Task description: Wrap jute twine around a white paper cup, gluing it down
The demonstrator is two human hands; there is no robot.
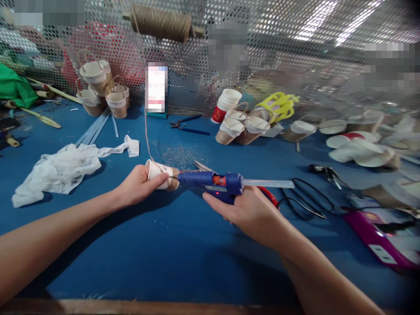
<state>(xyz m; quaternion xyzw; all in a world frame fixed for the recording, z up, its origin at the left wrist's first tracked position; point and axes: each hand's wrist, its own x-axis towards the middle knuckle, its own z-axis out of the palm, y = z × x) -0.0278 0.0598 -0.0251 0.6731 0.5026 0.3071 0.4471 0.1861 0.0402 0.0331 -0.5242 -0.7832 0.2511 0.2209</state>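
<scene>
My left hand [138,186] grips a small white paper cup [157,172] lying on its side, its bottom end partly wrapped in brown jute twine [173,179]. A strand of twine [147,135] runs from the cup up to a spool [160,22] on the mesh wall. My right hand [249,212] holds a blue hot glue gun [213,183], a glue stick jutting from its back. The nozzle touches the wrapped end of the cup.
On the blue table [183,249] lie white lace fabric [62,168], pliers [187,124], black scissors [305,197], glue sticks [93,129], a purple device [380,236]. Twine-wrapped cups [98,87] stand at back left, more cups [239,124] at back centre and right.
</scene>
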